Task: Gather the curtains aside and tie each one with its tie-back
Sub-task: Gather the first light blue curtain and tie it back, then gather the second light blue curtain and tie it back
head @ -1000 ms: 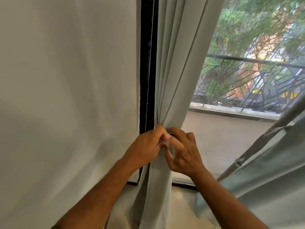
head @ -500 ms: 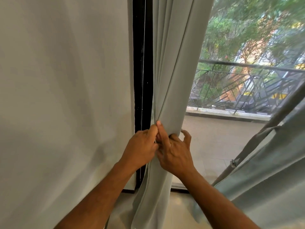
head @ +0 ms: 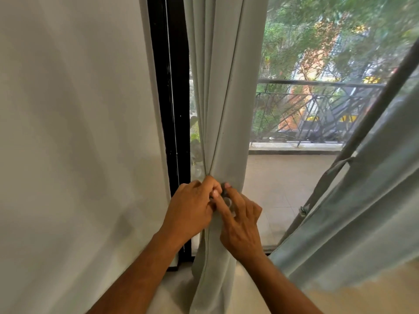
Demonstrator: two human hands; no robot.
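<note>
A pale grey-green curtain (head: 223, 87) hangs gathered into a narrow bunch beside the black window frame (head: 169, 98). Both hands meet at its pinched waist. My left hand (head: 192, 209) grips the bunched cloth from the left, fingers curled round it. My right hand (head: 240, 220) pinches a small dark piece of the tie-back (head: 225, 193) against the front of the bunch; most of the tie-back is hidden by the fingers. A second curtain (head: 362, 211) slants across the right side, pulled aside, with a small tie (head: 303, 210) on its edge.
A white wall (head: 74, 143) fills the left half. Through the glass lie a tiled balcony floor (head: 281, 177), a metal railing (head: 317, 109) and trees. The light floor (head: 374, 298) shows at the lower right.
The view has shifted slightly. My right hand has dropped its raised index finger and now pinches the tie-back at the curtain's waist; my left hand keeps its grip on the bunch.
</note>
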